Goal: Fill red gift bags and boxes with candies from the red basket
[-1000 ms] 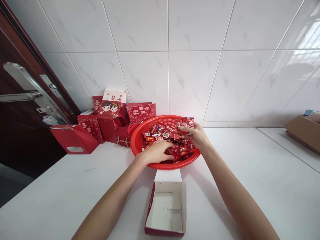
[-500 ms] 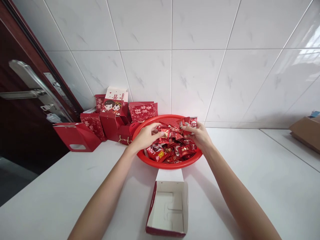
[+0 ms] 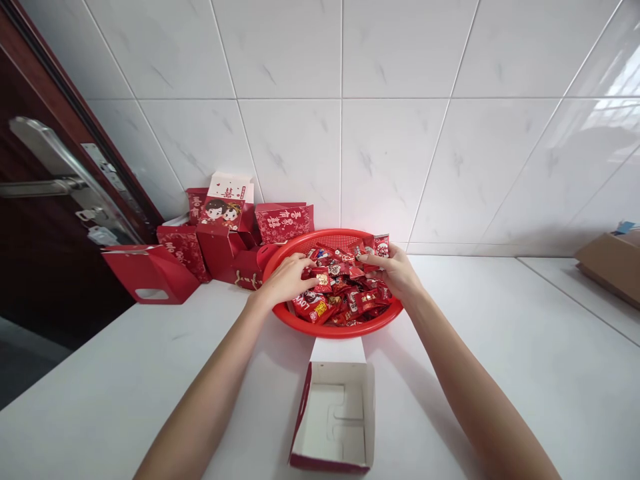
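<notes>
A red plastic basket (image 3: 345, 331) full of red-wrapped candies (image 3: 350, 300) stands against the tiled wall. My left hand (image 3: 289, 279) rests over the basket's left side, thumb and fingers apart, touching the candies there. Beside its thumb lies a small red and gold candy (image 3: 323, 280). At the right side, my right hand (image 3: 395, 270) pinches red candy packets (image 3: 380, 247) near the rim; how many is unclear. In front of the basket, an open carton (image 3: 335, 420) with white insides and dark red outer walls has its flap toward the basket. Nothing shows inside it.
Several red printed gift boxes (image 3: 227, 220) are grouped behind and left of the basket, one red box (image 3: 153, 275) nearest the door (image 3: 45, 247). A brown cardboard box (image 3: 613, 263) sits at the far right of the white table (image 3: 480, 333).
My left hand has lowered slightly, its fingers spreading away from the small red and gold candy. My right hand still grips packets, shifted slightly. The camera view has moved a little.
</notes>
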The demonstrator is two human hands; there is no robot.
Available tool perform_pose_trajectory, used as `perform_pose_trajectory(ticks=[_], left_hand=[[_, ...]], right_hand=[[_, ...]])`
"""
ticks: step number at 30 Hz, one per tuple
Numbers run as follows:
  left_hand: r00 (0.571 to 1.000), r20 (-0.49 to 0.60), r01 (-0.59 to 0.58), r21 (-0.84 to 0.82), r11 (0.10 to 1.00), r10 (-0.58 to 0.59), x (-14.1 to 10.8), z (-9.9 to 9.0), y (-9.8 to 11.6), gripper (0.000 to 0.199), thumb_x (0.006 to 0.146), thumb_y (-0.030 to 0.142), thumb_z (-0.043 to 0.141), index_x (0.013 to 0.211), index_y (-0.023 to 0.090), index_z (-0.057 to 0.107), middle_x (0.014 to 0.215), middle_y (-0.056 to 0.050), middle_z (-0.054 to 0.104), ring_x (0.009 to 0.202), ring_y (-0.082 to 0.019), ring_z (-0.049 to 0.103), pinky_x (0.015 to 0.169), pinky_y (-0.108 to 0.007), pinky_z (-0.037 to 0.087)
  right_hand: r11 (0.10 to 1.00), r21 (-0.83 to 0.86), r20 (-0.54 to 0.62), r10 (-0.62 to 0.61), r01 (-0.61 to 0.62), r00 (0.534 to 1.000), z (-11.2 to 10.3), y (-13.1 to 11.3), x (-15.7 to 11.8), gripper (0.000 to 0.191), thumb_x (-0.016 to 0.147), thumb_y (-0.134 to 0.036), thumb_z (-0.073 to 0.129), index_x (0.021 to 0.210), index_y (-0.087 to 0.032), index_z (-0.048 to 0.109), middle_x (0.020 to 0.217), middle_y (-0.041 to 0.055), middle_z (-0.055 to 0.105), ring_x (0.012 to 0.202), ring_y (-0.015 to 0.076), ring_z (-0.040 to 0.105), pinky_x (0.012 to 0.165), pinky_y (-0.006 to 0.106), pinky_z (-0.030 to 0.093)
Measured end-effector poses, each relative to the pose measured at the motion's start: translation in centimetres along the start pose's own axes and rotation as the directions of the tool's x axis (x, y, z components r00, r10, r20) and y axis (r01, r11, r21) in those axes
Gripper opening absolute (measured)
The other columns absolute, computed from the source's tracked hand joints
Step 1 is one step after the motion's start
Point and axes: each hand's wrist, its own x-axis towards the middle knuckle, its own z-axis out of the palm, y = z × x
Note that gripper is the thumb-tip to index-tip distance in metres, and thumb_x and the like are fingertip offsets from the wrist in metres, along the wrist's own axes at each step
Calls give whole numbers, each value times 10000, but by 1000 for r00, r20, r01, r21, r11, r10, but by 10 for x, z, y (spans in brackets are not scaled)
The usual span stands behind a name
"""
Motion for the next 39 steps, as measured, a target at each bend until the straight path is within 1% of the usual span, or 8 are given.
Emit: perform_pose_trajectory(ticks=[5,9,11,16,21,27,33,39], left_hand=[[996,-63,-74,-159,985,64,0,0,0,335,751,368,732,1047,211,747,1195,-109,741,1183,-338,652,1019,-442,520],[995,-66,-88,-371,924,68,0,1,3,321,718,348,747,1008,212,734,924,-55,780,912,-276,734,871,-393,582],[994,-91,-95,-458,884,59,1,2,5,359,687,344,767,1014,202,729,874,-43,767,847,-256,735,818,-376,597],[990,-143,-95,-580,809,13,0,-1,10,474,684,365,775,1117,175,734,916,-59,760,849,-246,734,825,-391,608],[988,-157,-107,-674,730,1,-3,-4,16,535,661,383,819,1131,143,734,995,-91,775,879,-252,735,866,-423,606],[978,-190,-104,-792,602,-81,-3,1,24,593,596,373,889,1116,128,742,954,-86,777,932,-265,736,938,-444,586],[980,-161,-84,-861,501,-114,-5,6,31,611,585,345,906,1134,136,738,968,-76,784,982,-280,736,968,-451,573],[992,-106,-66,-903,425,-72,-5,9,35,568,560,371,919,1055,155,744,1037,-79,794,1008,-290,738,950,-450,581]], right_hand=[[1000,-12,21,-5,5,1000,-1,2,2,437,471,-296,935,824,-191,699,799,19,754,668,177,687,528,253,530],[1000,-15,35,-9,9,999,-1,2,2,431,480,-304,938,821,-193,698,796,22,753,668,185,691,530,265,525],[1000,-18,37,-9,9,999,-1,2,1,426,484,-303,935,822,-194,699,797,20,752,669,186,690,530,267,522],[1000,-24,53,1,0,999,-1,2,0,412,508,-310,925,833,-185,704,822,30,758,678,177,693,579,271,552],[1000,-25,76,-3,4,997,-2,2,0,441,507,-313,935,870,-184,721,841,25,757,700,179,698,603,279,564],[999,-21,130,26,-24,991,-2,2,-1,406,525,-308,936,859,-183,742,866,32,757,729,179,694,614,282,561],[999,-13,156,35,-33,987,-2,2,-2,366,559,-310,923,861,-196,751,905,28,764,748,175,700,638,277,571],[999,-17,207,44,-42,977,-2,0,-3,379,582,-319,916,906,-202,757,957,44,777,840,212,729,690,301,600]])
